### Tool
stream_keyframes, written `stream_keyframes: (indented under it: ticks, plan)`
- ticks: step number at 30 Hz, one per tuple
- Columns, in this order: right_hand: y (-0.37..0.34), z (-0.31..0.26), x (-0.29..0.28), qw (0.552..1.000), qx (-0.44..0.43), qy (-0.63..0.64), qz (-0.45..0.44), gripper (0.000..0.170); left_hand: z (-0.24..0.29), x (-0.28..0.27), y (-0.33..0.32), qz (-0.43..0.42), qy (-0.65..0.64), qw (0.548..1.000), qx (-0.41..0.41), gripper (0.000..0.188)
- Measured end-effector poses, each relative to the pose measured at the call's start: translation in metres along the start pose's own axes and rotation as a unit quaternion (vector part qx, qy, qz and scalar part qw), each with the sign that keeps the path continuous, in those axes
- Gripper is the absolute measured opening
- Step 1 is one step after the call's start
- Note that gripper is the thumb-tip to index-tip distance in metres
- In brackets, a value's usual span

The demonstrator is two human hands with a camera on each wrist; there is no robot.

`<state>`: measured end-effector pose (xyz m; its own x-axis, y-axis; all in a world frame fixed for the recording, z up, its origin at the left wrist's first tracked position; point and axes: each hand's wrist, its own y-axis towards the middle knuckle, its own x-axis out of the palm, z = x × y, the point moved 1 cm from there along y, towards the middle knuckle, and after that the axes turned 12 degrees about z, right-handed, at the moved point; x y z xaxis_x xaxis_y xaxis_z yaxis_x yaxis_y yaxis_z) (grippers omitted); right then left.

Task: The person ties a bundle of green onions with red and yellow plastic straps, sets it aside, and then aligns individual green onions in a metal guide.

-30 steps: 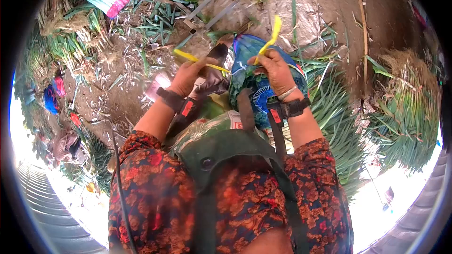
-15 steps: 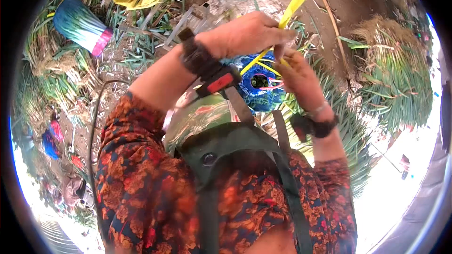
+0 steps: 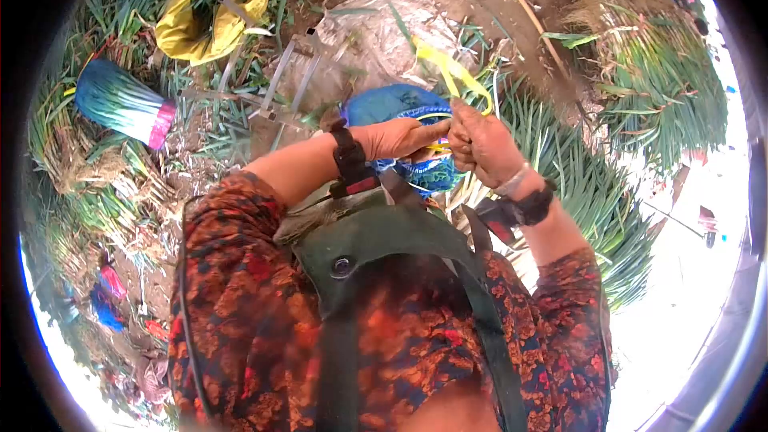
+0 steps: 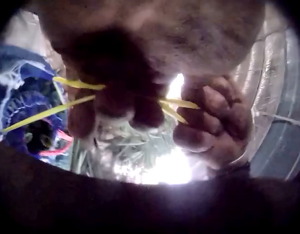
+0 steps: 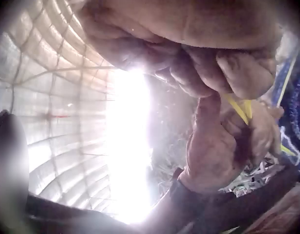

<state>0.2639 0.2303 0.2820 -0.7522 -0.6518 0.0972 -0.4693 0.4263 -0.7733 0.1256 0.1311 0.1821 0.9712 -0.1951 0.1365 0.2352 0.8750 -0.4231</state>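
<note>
Both hands grip a yellow plastic strip [image 3: 460,72] at the gathered mouth of a blue bag [image 3: 384,104]. My left hand [image 3: 392,138] reaches across the bag, its fingertips close to the other hand; yellow strands [image 4: 52,114] run from its curled fingers to the bag in the left wrist view. My right hand [image 3: 486,144] is curled around the strip, whose loose length loops up above it. Between the two hands, short yellow pieces [image 5: 241,109] show in the right wrist view. The bag's ruffled opening [image 4: 38,131] has a pink cord and dark contents.
Long green leafy bundles [image 3: 592,184] lie to the right, with a rooted bundle [image 3: 648,80] beyond. A yellow bag [image 3: 172,28], a metal frame [image 3: 280,84] and a pale sheet [image 3: 376,20] are ahead. A blue-white wrapped bundle [image 3: 120,100] lies left; a stick [image 3: 524,12] rests on the soil.
The hands went from apart, each with a yellow end, to crossing over the bag mouth, and now sit close side by side. The head view has shifted, bringing the yellow bag into view.
</note>
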Motion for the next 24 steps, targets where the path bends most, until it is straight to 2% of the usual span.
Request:
stream_keyframes:
  ticks: [1, 2, 4, 5, 6, 7, 8, 10, 11, 12, 13, 14, 15, 16, 17, 18, 19, 21, 22, 23, 24]
  plan:
    - [-0.014, -0.015, 0.001, 1.000, 0.004, -0.004, 0.001, 0.046, 0.026, 0.002, -0.007, 0.010, 0.023, 0.999, 0.030, 0.061]
    - [-0.032, -0.030, -0.001, 1.000, -0.022, -0.017, -0.005, 0.047, 0.056, 0.008, -0.016, 0.019, 0.047, 0.997, 0.059, 0.063]
    - [-0.081, -0.063, -0.005, 0.991, -0.094, -0.091, 0.038, 0.044, 0.122, 0.011, -0.034, 0.004, 0.074, 0.991, 0.109, 0.069]
    - [-0.110, -0.079, -0.001, 0.987, -0.133, -0.039, 0.076, 0.046, 0.154, 0.013, -0.043, -0.019, 0.083, 0.987, 0.133, 0.070]
    - [-0.133, -0.093, -0.006, 0.916, -0.360, -0.172, 0.038, 0.046, 0.187, 0.015, -0.053, -0.041, 0.091, 0.983, 0.157, 0.071]
    - [-0.161, -0.112, 0.006, 0.972, -0.235, -0.014, 0.015, 0.045, 0.206, 0.018, -0.059, -0.062, 0.107, 0.975, 0.183, 0.071]
    - [-0.168, -0.119, 0.007, 0.969, -0.244, 0.000, -0.033, 0.044, 0.207, 0.018, -0.057, -0.066, 0.092, 0.975, 0.190, 0.070]
    - [-0.144, -0.129, -0.002, 0.962, -0.248, 0.112, -0.006, 0.043, 0.206, 0.008, -0.045, -0.067, 0.070, 0.973, 0.209, 0.068]
    - [-0.125, -0.132, -0.007, 0.957, -0.240, 0.165, 0.010, 0.042, 0.187, 0.003, -0.026, 0.012, -0.039, 0.973, 0.228, 0.065]
    - [-0.102, -0.132, -0.006, 0.934, -0.254, 0.243, 0.058, 0.040, 0.167, -0.007, -0.009, 0.012, -0.111, 0.974, 0.198, 0.066]
    - [-0.073, -0.128, -0.012, 0.905, -0.385, 0.129, 0.131, 0.036, 0.137, -0.017, 0.005, 0.054, -0.120, 0.979, 0.153, 0.062]
    - [-0.045, -0.124, -0.018, 0.840, -0.490, 0.018, 0.233, 0.032, 0.095, -0.025, 0.025, 0.098, -0.021, 0.978, 0.185, 0.058]
    - [-0.017, -0.104, -0.027, 0.647, -0.626, -0.285, 0.329, 0.028, 0.056, -0.023, 0.029, 0.116, 0.009, 0.984, 0.131, 0.056]
    - [0.008, -0.080, -0.031, 0.775, -0.544, -0.197, 0.254, 0.024, -0.008, -0.029, 0.045, 0.079, 0.060, 0.991, 0.085, 0.056]
    - [0.029, -0.053, -0.035, 0.780, -0.511, -0.302, 0.199, 0.024, -0.029, -0.026, 0.032, 0.117, 0.184, 0.976, 0.007, 0.050]
    - [0.050, -0.025, -0.039, 0.768, -0.480, -0.402, 0.136, 0.025, -0.061, -0.022, 0.024, 0.155, 0.169, 0.973, 0.014, 0.048]
    - [0.060, -0.001, -0.041, 0.583, -0.463, -0.662, 0.083, 0.027, -0.069, -0.019, 0.016, 0.146, 0.145, 0.978, -0.032, 0.047]
    - [0.033, 0.026, -0.032, 0.591, -0.203, -0.781, -0.027, 0.034, -0.069, -0.017, 0.011, 0.127, 0.092, 0.988, -0.010, 0.038]
    - [0.016, 0.023, -0.029, 0.616, -0.186, -0.765, -0.024, 0.037, -0.085, -0.013, 0.019, 0.113, 0.307, 0.896, 0.299, 0.034]
    - [-0.007, 0.007, -0.022, 0.641, -0.170, -0.748, -0.024, 0.039, -0.094, -0.010, 0.023, 0.049, 0.260, 0.945, 0.191, 0.025]
    - [-0.024, -0.007, -0.020, 0.664, -0.155, -0.731, -0.020, 0.041, -0.075, -0.005, 0.015, 0.039, 0.314, 0.911, 0.265, 0.024]
